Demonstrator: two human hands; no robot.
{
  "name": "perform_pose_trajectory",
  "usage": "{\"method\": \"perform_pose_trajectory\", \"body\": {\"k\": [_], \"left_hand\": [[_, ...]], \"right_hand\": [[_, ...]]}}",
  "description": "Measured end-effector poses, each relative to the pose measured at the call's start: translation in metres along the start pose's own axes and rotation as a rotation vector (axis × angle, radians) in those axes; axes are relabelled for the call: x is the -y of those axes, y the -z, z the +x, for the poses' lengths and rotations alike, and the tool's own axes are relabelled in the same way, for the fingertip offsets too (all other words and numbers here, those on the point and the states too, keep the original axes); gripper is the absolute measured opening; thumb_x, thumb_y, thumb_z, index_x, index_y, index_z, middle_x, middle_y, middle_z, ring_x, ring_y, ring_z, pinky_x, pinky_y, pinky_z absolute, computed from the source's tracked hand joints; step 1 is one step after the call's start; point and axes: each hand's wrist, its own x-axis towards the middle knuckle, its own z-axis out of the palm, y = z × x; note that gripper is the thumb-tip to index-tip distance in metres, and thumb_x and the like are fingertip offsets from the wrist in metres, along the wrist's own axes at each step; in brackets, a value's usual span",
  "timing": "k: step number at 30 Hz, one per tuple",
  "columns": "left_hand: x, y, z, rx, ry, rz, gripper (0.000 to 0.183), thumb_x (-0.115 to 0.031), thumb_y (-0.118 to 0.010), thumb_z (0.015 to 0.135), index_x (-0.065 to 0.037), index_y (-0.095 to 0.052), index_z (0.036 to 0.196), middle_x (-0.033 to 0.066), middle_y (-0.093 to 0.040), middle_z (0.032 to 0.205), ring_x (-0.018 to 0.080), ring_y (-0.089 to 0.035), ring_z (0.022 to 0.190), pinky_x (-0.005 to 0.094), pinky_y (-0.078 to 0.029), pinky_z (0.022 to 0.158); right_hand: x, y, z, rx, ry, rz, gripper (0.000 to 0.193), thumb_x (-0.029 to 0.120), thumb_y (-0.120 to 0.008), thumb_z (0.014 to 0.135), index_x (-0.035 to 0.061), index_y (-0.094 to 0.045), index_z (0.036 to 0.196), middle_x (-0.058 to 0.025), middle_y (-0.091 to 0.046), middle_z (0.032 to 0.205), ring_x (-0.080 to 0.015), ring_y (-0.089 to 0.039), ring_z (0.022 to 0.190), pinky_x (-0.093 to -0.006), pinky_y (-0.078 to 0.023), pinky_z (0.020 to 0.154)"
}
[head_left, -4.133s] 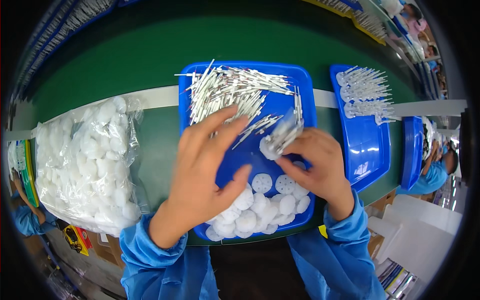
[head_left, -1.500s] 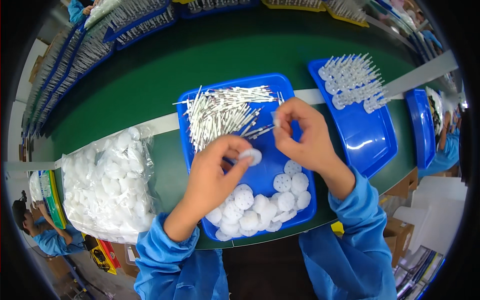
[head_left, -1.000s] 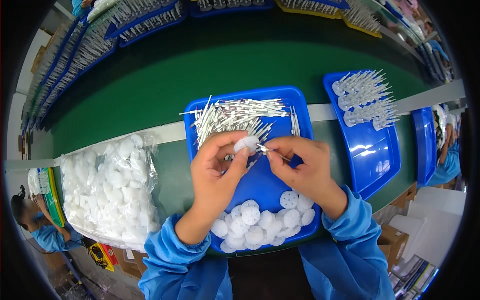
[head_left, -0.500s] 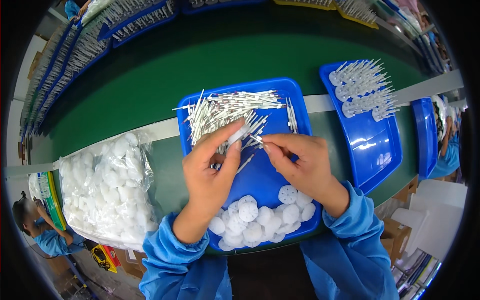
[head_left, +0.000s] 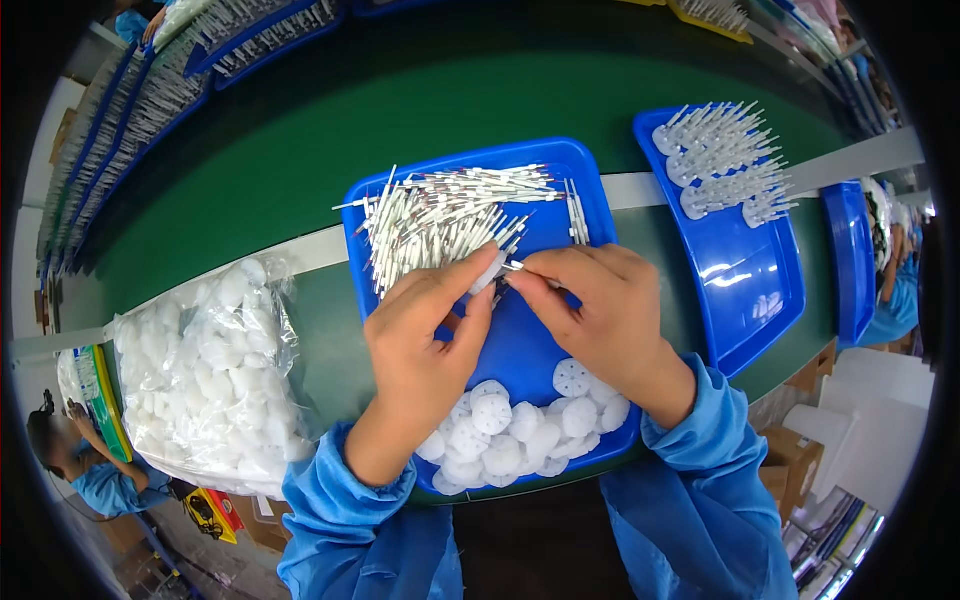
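Observation:
My left hand (head_left: 418, 335) pinches a small white plastic disc (head_left: 488, 272) on edge between thumb and fingers. Against its face, my right hand (head_left: 608, 318) holds a thin white stick (head_left: 515, 266) by thumb and forefinger; whether its tip is inside the disc I cannot tell. Both hands hover over the middle of a blue tray (head_left: 525, 352). Beyond them, a pile of thin white sticks with dark reddish bands (head_left: 440, 215) covers the tray's far side. White perforated discs (head_left: 525, 440) lie heaped along its near side.
To the left rests a clear bag full of white discs (head_left: 210, 380). A second blue tray (head_left: 750, 290) on the right bears rows of discs with upright sticks (head_left: 725, 160). More loaded trays (head_left: 140, 140) line the far left. A person in blue (head_left: 100, 470) sits at the left edge.
My right hand has brought the stick closer to the disc, and both hands are nearer each other. The view has shifted slightly, moving the trays a little up and left.

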Motion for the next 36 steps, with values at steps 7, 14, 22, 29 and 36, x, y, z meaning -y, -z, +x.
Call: {"method": "perform_pose_trajectory", "body": {"k": [7,14,22,29,36], "left_hand": [[-0.005,0.006,-0.008,0.03,-0.083,0.161,0.042,0.01,-0.082,0.089,-0.002,-0.082,0.128,0.015,-0.083,0.101,0.0126,-0.074,0.08,0.0258,-0.062,0.066],[-0.006,0.002,-0.013,-0.004,0.019,0.072,0.044,0.008,-0.085,0.085,-0.003,-0.082,0.128,0.011,-0.08,0.089,0.0166,-0.071,0.067,0.029,-0.056,0.06],[-0.001,0.007,-0.006,0.117,0.181,-0.241,0.047,-0.009,-0.091,0.088,-0.005,-0.077,0.133,0.0123,-0.078,0.121,0.0189,-0.075,0.1,0.0294,-0.061,0.075],[0.001,0.006,-0.002,0.05,-0.055,-0.079,0.05,0.0,-0.092,0.08,-0.008,-0.079,0.128,0.0097,-0.074,0.125,0.0204,-0.072,0.102,0.0295,-0.058,0.075],[-0.002,0.003,-0.004,0.05,-0.19,0.072,0.05,0.005,-0.09,0.076,-0.009,-0.081,0.123,0.0092,-0.073,0.125,0.026,-0.071,0.107,0.0354,-0.057,0.086]], "right_hand": [[0.003,0.0,0.007,-0.038,0.241,-0.142,0.017,0.012,-0.085,0.082,0.0078,-0.076,0.095,-0.0017,-0.069,0.077,-0.0203,-0.069,0.067,-0.0348,-0.053,0.061],[-0.001,-0.005,0.003,-0.041,0.256,-0.12,0.019,0.011,-0.083,0.081,0.0057,-0.075,0.097,-0.0033,-0.069,0.078,-0.021,-0.069,0.068,-0.0347,-0.053,0.062],[-0.003,0.008,-0.002,0.056,0.08,0.012,0.023,0.012,-0.089,0.083,0.0098,-0.078,0.103,-0.0045,-0.076,0.085,-0.0226,-0.073,0.074,-0.0328,-0.052,0.063],[-0.004,0.007,0.007,0.099,-0.154,0.514,0.036,0.004,-0.088,0.086,0.0054,-0.074,0.12,-0.0055,-0.076,0.093,-0.0176,-0.074,0.085,-0.0323,-0.058,0.082],[-0.001,0.005,-0.004,0.195,-0.295,0.654,0.03,0.003,-0.086,0.091,0.0034,-0.071,0.117,-0.0047,-0.074,0.098,-0.0116,-0.071,0.087,-0.0299,-0.057,0.085]]}}
